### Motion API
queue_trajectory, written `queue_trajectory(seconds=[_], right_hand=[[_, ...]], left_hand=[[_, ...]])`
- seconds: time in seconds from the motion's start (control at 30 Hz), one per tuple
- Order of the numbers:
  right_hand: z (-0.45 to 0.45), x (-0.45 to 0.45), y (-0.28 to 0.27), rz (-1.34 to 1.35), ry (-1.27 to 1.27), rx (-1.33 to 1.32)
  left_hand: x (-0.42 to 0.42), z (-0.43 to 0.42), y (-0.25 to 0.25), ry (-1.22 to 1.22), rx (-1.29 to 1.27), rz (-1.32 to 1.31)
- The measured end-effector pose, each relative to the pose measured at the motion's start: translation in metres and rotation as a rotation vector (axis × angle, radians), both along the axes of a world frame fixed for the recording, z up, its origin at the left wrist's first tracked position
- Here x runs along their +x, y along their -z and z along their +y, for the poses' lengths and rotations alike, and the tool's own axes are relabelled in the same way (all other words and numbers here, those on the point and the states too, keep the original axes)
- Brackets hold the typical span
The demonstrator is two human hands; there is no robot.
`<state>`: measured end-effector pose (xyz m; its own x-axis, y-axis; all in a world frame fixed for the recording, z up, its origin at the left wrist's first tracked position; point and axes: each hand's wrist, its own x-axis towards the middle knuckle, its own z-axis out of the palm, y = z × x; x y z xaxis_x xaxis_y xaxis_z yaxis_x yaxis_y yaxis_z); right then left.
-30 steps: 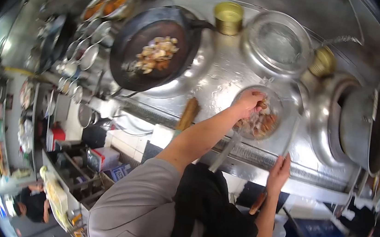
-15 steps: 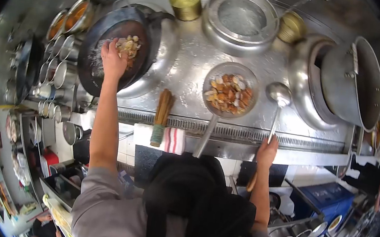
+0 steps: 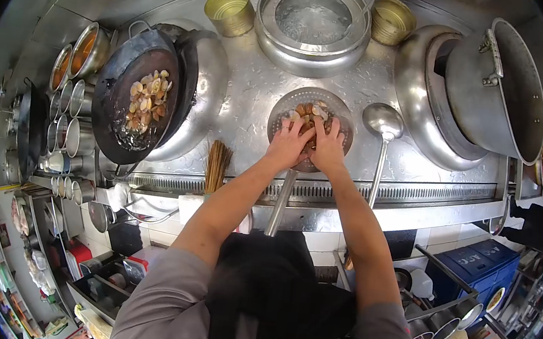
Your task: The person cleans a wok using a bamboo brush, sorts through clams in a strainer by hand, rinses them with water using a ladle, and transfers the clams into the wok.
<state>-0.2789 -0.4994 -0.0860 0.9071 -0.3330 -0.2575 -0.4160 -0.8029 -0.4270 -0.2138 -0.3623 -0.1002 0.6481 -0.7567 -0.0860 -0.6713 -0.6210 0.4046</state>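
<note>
Both my hands are down in a perforated strainer (image 3: 281,106) that rests on the steel worktop. My left hand (image 3: 287,146) and my right hand (image 3: 326,150) sit side by side, fingers curled round the clams (image 3: 311,109) in it and partly hiding them. The strainer's handle (image 3: 281,203) points toward me between my forearms. To the left, a dark wok (image 3: 109,109) holds more clams (image 3: 148,100) with some liquid beneath them. A ladle (image 3: 384,122) lies to the right of the strainer, bowl away from me.
A round pot of water (image 3: 314,18) stands at the back between two yellow tins (image 3: 229,13), (image 3: 393,20). On the right, a large tilted pot (image 3: 492,87) leans over a burner ring. A bamboo brush (image 3: 217,167) lies at the front edge. Metal containers (image 3: 81,136) line the left side.
My left hand has left the wok and come to the strainer. My right hand has let go of the ladle and joined it. The clams in the wok look more numerous and spread out.
</note>
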Motion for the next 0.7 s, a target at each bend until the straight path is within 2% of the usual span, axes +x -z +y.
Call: queue_trajectory(seconds=[0.1, 0.2, 0.23, 0.3, 0.33, 0.43, 0.57, 0.67, 0.7], right_hand=[[-0.011, 0.005, 0.056, -0.337, 0.029, 0.254], [-0.026, 0.012, 0.062, -0.621, -0.02, 0.289], [-0.031, 0.012, 0.062, -0.539, 0.131, 0.592], [-0.036, 0.008, 0.028, -0.334, 0.444, 1.184], [-0.037, 0.006, 0.016, -0.312, 0.525, 1.325], [-0.051, -0.003, -0.003, -0.263, 0.61, 1.865], [-0.051, -0.003, 0.001, -0.204, 0.608, 2.056], [-0.047, -0.004, -0.007, -0.169, 0.576, 2.143], [-0.046, -0.005, -0.008, -0.17, 0.582, 2.161]], left_hand=[[0.015, 0.003, 0.009, -0.018, -0.157, 0.034], [0.034, 0.01, 0.021, -0.071, -0.406, 0.022], [0.039, 0.011, 0.025, -0.189, -0.539, 0.222], [0.042, 0.012, 0.032, -0.425, -0.79, 0.633], [0.04, 0.012, 0.017, -0.469, -0.83, 0.616], [0.041, 0.014, 0.005, -0.767, -1.209, 1.223], [0.035, 0.021, -0.012, -0.743, -1.399, 1.669], [0.038, 0.03, -0.004, -0.537, -1.463, 2.043], [0.037, 0.029, -0.006, -0.543, -1.472, 2.042]])
